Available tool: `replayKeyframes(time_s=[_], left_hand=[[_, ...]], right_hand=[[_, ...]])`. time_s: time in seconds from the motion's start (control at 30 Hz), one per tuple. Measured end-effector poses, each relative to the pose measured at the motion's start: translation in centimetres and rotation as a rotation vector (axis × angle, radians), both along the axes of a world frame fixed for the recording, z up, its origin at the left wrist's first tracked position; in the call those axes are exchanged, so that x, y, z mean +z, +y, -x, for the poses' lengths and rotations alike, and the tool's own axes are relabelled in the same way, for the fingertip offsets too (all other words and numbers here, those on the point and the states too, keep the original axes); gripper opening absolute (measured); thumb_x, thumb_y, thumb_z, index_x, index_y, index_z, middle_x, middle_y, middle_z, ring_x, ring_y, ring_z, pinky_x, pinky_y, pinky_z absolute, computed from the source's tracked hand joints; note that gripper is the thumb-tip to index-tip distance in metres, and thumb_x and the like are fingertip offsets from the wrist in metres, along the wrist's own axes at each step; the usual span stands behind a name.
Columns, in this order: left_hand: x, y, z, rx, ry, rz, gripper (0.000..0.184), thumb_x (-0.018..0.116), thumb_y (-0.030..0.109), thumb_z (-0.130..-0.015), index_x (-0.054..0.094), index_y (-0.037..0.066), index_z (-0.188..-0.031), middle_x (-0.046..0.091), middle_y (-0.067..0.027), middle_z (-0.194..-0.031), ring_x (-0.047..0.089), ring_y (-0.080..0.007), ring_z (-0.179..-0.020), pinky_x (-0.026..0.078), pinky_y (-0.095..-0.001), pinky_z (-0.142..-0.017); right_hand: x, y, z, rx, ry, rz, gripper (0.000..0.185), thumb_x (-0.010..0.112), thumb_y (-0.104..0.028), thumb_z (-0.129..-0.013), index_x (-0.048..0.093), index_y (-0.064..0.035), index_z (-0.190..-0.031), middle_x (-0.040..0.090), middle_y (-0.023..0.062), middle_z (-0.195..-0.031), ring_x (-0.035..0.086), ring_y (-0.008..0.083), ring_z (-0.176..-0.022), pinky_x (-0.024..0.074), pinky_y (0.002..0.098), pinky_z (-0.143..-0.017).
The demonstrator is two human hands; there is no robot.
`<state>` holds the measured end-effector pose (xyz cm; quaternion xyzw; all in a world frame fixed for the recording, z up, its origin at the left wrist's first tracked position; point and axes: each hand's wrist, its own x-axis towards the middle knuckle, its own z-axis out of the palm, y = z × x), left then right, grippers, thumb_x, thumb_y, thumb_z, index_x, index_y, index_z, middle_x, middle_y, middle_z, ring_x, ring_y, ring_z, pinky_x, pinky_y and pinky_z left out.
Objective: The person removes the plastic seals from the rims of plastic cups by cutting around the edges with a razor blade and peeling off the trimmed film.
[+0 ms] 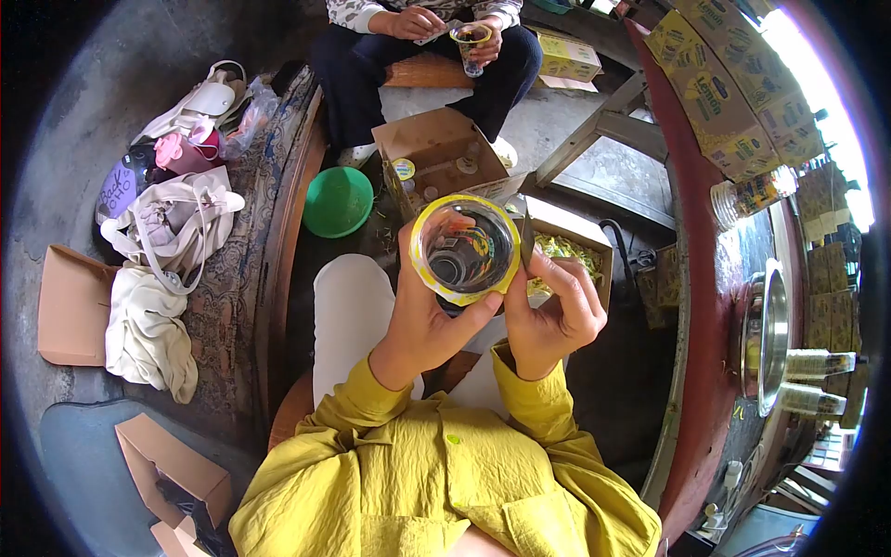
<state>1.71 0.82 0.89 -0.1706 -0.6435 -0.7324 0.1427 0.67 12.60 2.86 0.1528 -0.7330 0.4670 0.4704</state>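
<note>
My left hand (pixel 416 320) is wrapped round a clear plastic cup (pixel 455 265), whose yellow film rim faces up toward me. Through its open mouth the cup's inside and bottom show. At the cup's right side, my right hand (pixel 557 311) pinches a thin dark blade (pixel 527 239) that stands upright against the rim. The blade's lower end is hidden by my fingers. Just beyond, a cardboard box (pixel 594 239) holds yellow-green scraps (pixel 559 249). Behind the cup lies an open carton (pixel 418 139) with several clear cups in it.
Opposite me sits a person (pixel 427 42) holding a similar cup (pixel 471 39). A green basin (pixel 338 202) is on the floor. Bags (pixel 181 223) lie on the patterned bench at left. Lemon cartons (pixel 715 97), a jar (pixel 754 197) and a metal basin (pixel 772 336) are on the right.
</note>
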Motion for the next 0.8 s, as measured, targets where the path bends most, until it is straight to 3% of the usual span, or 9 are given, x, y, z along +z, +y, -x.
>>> replayKeyframes(time_s=[0.8], left_hand=[[-0.1,0.2,0.0,0.039,0.024,0.024,0.074,0.068,0.009,-0.067,0.022,-0.002,-0.123,0.035,-0.0152,-0.116,0.040,-0.0224,-0.110,0.032,-0.0334,-0.094]], right_hand=[[-0.9,0.0,-0.9,-0.053,-0.048,0.059,0.027,0.069,0.009,-0.057,0.065,-0.0021,-0.081,0.059,0.0071,-0.063,0.056,0.0151,-0.053,0.0429,0.0224,-0.050]])
